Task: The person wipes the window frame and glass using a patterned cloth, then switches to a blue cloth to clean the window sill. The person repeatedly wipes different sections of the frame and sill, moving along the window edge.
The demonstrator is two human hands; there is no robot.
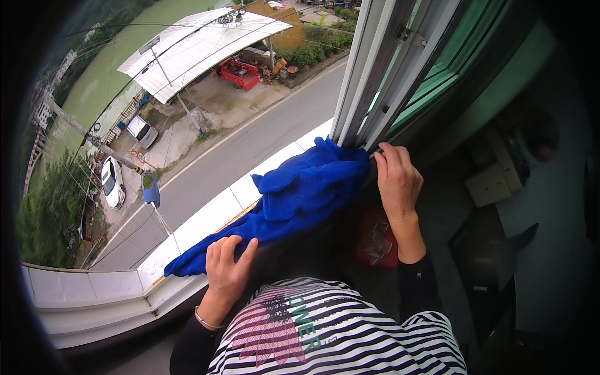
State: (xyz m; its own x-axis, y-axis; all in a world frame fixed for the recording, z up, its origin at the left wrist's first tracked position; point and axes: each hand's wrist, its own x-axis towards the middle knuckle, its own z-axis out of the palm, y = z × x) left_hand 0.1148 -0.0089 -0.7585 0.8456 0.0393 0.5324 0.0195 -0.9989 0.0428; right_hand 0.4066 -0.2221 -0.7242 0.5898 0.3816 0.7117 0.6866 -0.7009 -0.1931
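Note:
A blue cloth (300, 192) lies bunched along the window sill, its far end against the foot of the white sliding window frame (375, 93) and its thin tail trailing to the lower left. My left hand (228, 267) rests at the near edge of that tail, fingers apart and slightly bent; whether it presses on the cloth is hard to tell. By the frame's lower corner is my right hand (398, 178), thumb and fingertips close to the frame's edge, just right of the cloth. No cloth shows in its fingers.
White tiles (211, 215) edge the sill outside, with a drop to a road (262, 136) below. White window track (108, 311) continues at lower left. Green-tinted glass (450, 70) stands at upper right. Indoors, a red object (375, 239) lies low beside my right forearm, near a pale cabinet (490, 185).

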